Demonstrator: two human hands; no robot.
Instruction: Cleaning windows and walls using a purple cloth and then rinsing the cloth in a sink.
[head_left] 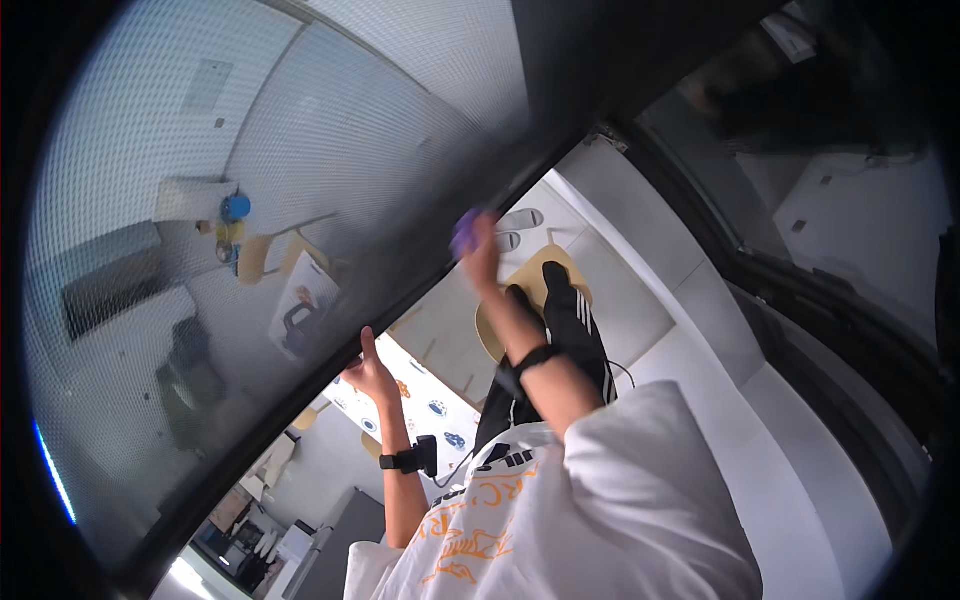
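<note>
A dark frame (262,447) runs slantwise across the view, edging a large pane with a fine mesh pattern (340,120). My left hand (372,380) grips the lower edge of this frame, thumb up against it and the other fingers partly hidden. Farther up the same edge, my right hand (484,262) is closed around a purple cloth (465,234), which is at or against the frame. Motion smears the right hand and the cloth, so whether they touch the frame is unclear.
My feet in black socks stand on a wooden stool (535,275). Grey slippers (522,219) lie on the floor beyond it. A white patterned tabletop (440,412) is below my left arm. On the right are a white wall ledge (735,400) and another dark-framed pane (800,120).
</note>
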